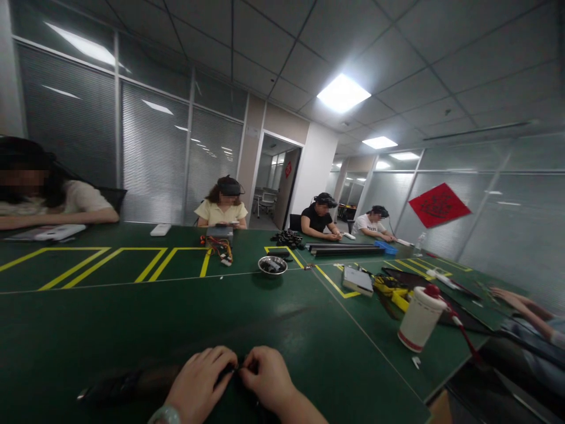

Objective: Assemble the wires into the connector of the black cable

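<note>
My left hand (200,380) and my right hand (270,377) are close together at the near edge of the green table (145,318). The fingers of both are closed, pinching a small black piece (239,365) between them. Most of that piece is hidden by the fingers, so its kind does not show. A long, dark, blurred object (128,384) with a shiny tip lies on the table left of my left hand, partly behind it. Whether it joins the black piece, I cannot tell.
Ahead stands a metal bowl (272,266) with dark parts. To the right are a white cup (421,318) with a red strap, a grey box (357,281) and yellow items (399,294). Several people sit around the table; a co-worker's hands (512,296) rest at right.
</note>
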`<state>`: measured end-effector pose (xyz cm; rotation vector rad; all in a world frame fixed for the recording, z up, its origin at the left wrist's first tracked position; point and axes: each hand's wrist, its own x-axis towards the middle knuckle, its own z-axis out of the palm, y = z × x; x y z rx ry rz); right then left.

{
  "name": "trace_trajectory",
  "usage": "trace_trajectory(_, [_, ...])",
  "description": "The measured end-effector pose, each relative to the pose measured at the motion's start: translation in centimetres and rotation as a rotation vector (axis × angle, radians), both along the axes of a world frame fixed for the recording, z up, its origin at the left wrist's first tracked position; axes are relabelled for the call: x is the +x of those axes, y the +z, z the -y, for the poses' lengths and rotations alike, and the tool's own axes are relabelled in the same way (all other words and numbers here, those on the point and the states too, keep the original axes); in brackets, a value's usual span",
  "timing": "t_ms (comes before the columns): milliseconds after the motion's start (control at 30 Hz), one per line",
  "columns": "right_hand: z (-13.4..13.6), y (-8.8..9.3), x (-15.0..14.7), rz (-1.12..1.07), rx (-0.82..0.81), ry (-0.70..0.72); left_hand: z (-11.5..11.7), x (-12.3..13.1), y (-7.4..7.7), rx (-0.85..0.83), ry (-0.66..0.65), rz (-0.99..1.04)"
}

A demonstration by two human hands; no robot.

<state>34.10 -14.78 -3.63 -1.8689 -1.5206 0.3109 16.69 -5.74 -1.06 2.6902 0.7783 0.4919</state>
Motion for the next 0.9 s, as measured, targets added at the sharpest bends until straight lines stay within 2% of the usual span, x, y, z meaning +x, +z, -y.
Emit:
trace_trajectory(133, [0.2, 0.2, -0.1, 0.013, -0.016, 0.0, 0.1, -0.1, 0.1, 0.021, 0.038, 0.023])
trace_trajectory(400, [0.6, 1.4, -0.4, 0.075, -0.029, 0.031, 0.2, -0.5, 0.2, 0.041, -0.03, 0.021])
trace_trajectory(533, [0.6, 1.4, -0.3, 0.072, -0.041, 0.038, 0.2, -0.5, -0.2, 0.052, -0.046, 0.017])
trace_trajectory(700, [0.6, 1.2, -0.1, 0.079, -0.051, 0.039, 0.2, -0.5, -0.3, 0.074, -0.006, 0.035])
trace_trajectory(900, [0.6, 1.2, -0.1, 0.091, -0.063, 0.045, 0.3, -0.6, 0.1, 0.083, -0.053, 0.028])
